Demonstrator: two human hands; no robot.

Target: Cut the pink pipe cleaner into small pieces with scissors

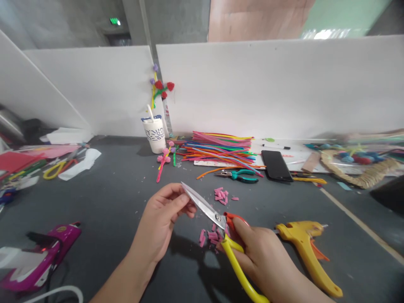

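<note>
My right hand (263, 252) grips a pair of scissors (205, 206) with silver blades and yellow and orange-red handles. The blades look nearly closed and point up and left toward my left hand (167, 216). There, thumb and forefinger pinch together at the blade tips; whatever lies between them is hidden or too small to make out. Under the scissors lies a pile of short pink cut pieces (213, 236), partly covered by my right hand. A second small heap of pink pieces (221, 195) sits just beyond the blades.
Colourful pipe cleaners (221, 147) lie at the back beside a white tumbler (154, 134). Teal-handled pliers (238, 175) and a black phone (277, 165) are in front. A yellow glue gun (307, 248) rests right, a magenta device (47, 256) left. White panels (268, 88) close off the back.
</note>
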